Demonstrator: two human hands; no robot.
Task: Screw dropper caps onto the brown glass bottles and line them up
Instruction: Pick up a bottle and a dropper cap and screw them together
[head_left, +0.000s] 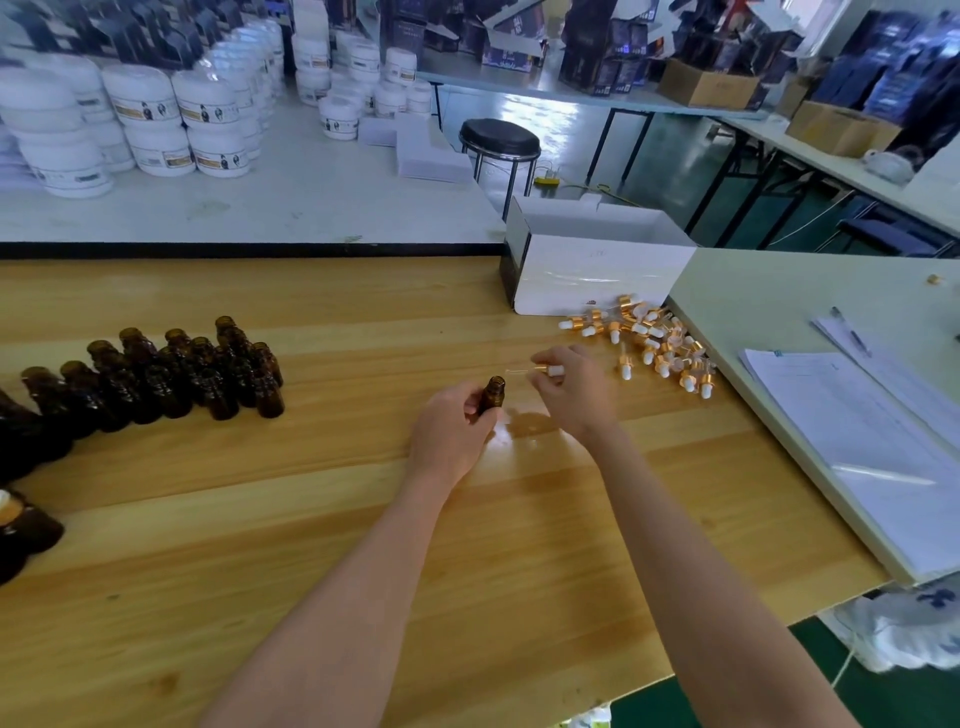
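Left hand (451, 434) fingers clamped on bottle (493, 395); right hand (571, 396) fingers pinching dropper cap (545, 370); tube best centred over mouth before twisting.

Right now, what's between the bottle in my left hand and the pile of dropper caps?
In the head view, your right hand, pinching one dropper cap with its tube pointing toward the bottle; the pile lies beyond it.

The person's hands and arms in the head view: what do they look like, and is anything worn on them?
Both the left hand and the right hand are bare: no gloves, and no rings that I can see. The left forearm and the right forearm are bare too, with no sleeves, watch or bracelet in view.
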